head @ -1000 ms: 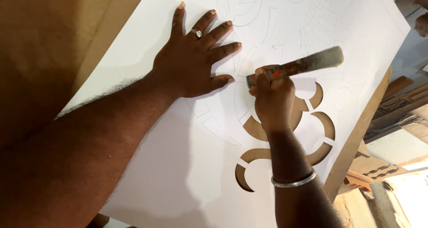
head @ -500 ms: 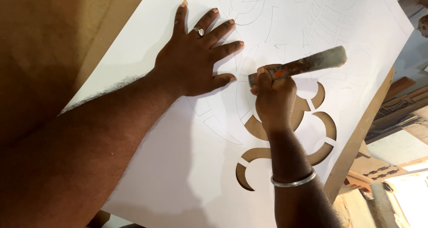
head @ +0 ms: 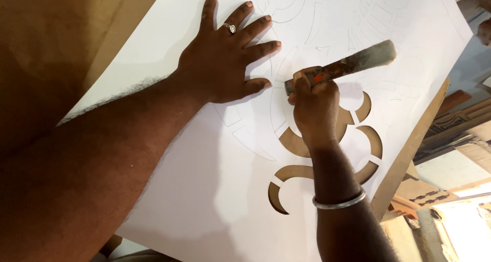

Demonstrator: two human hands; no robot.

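Fingers (head: pixel 255 29) of my left hand (head: pixel 225 67) spread flat, pinning white sheet (head: pixel 204 190) at 10 o'clock. Right hand (head: pixel 314 113) fisted around cutting tool (head: pixel 353 62), tip hidden under fist at centre. Best: keep sheet taut, follow pencil line, shallow steady strokes. Count: one tool, one sheet, one ring (head: pixel 230 28), one bangle (head: pixel 340 203), about five cut-out openings (head: pixel 371 142) showing brown desk (head: pixel 404 154).

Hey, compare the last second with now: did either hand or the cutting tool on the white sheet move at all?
Hardly. The right hand keeps its grip on the worn cutting tool and has crept only slightly along the drawn line; nothing was picked up or let go. The left hand stays flat with fingers spread on the white sheet. The curved cut-outs look the same as before.
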